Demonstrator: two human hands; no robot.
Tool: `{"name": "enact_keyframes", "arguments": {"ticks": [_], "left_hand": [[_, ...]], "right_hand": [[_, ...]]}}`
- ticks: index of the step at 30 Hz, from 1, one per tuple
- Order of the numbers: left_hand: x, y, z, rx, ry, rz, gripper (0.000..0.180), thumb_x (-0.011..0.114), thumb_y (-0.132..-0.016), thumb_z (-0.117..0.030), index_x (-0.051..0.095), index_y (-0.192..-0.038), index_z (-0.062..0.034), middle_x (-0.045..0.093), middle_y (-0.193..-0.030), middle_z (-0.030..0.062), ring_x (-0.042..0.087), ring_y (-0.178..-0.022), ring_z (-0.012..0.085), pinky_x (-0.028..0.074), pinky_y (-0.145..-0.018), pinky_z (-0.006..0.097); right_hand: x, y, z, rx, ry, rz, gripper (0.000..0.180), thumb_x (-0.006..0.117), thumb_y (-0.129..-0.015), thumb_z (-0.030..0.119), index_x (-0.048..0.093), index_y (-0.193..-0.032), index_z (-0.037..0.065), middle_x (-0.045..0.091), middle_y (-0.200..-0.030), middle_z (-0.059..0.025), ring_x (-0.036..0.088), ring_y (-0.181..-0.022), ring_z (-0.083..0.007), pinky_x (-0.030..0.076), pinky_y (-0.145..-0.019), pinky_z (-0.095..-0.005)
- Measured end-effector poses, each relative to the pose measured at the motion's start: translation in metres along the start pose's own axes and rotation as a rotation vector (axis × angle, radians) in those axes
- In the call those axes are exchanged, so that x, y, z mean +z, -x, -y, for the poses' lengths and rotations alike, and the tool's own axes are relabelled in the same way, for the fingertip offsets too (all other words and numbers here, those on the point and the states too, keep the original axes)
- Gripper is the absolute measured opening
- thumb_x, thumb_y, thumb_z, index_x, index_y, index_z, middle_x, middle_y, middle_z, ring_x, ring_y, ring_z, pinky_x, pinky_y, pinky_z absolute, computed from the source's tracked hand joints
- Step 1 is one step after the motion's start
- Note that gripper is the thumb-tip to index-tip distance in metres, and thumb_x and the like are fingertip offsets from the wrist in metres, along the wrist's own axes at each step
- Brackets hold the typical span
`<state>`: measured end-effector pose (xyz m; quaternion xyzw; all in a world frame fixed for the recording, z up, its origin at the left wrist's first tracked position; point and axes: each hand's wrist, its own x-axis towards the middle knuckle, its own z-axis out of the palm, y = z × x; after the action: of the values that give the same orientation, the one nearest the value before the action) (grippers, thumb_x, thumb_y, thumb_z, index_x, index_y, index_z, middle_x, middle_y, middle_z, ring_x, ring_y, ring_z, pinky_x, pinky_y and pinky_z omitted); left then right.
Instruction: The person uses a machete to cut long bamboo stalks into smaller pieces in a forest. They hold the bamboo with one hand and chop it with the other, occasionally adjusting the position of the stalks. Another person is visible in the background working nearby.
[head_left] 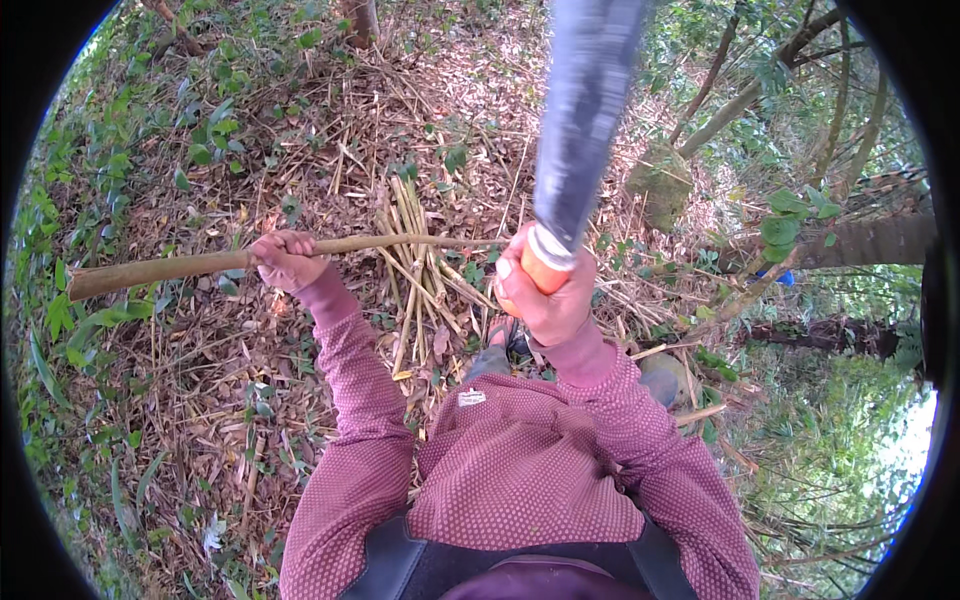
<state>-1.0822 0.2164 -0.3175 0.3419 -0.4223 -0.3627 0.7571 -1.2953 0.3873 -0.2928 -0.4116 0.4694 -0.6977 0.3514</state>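
My left hand (288, 260) is closed around a long brown wooden stick (180, 270), held level across the front of me. Its thick cut end points left, and the thin end reaches to beside my right hand (550, 292). That hand grips the orange handle of a machete (585, 120), whose broad dark blade points up and away, slightly blurred. Beyond the stick's thin end, my right hand hides what lies behind it. Below and behind the stick, a loose pile of cut sticks (415, 270) rests on the ground between my two hands.
Dry leaves and twigs (250, 400) cover the ground. Green plants (90, 200) grow along the left. A mossy rock (660, 187) stands at the far right, near slanting branches (735, 112). A tree trunk (850, 240) and a small blue thing (785, 278) show further right.
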Motion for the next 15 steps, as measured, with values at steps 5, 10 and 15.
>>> {"name": "enact_keyframes", "arguments": {"ticks": [5,10,15], "left_hand": [[0.030,0.014,-0.013,0.040,-0.025,-0.011,0.040,0.048,-0.083,-0.051,0.037,-0.067,-0.0152,0.034,-0.053,-0.0050,0.034,-0.043,0.0041,0.032,-0.039,0.017],[0.036,-0.012,-0.032,-0.020,-0.098,0.032,0.038,0.050,-0.084,-0.046,0.039,-0.065,-0.0147,0.037,-0.051,-0.0043,0.035,-0.042,0.0044,0.033,-0.037,0.017],[0.003,-0.052,-0.065,-0.007,0.324,0.128,0.032,0.052,-0.085,-0.038,0.056,-0.067,-0.0118,0.052,-0.052,0.0006,0.042,-0.037,0.0055,0.038,-0.030,0.017]], "right_hand": [[0.012,0.043,-0.072,0.273,-0.120,-0.213,0.026,0.060,-0.069,-0.004,0.052,-0.092,0.003,0.054,-0.073,0.0001,0.053,-0.066,-0.0074,0.046,-0.061,-0.0240],[-0.031,0.109,-0.165,0.840,0.717,0.348,0.020,0.061,-0.070,0.003,0.055,-0.089,0.004,0.055,-0.069,-0.0017,0.054,-0.058,-0.0102,0.046,-0.050,-0.0248],[-0.052,0.079,-0.156,0.636,0.430,0.039,0.032,0.062,-0.066,0.023,0.057,-0.090,0.002,0.061,-0.079,-0.0156,0.060,-0.075,-0.0292,0.047,-0.067,-0.0369]]}}
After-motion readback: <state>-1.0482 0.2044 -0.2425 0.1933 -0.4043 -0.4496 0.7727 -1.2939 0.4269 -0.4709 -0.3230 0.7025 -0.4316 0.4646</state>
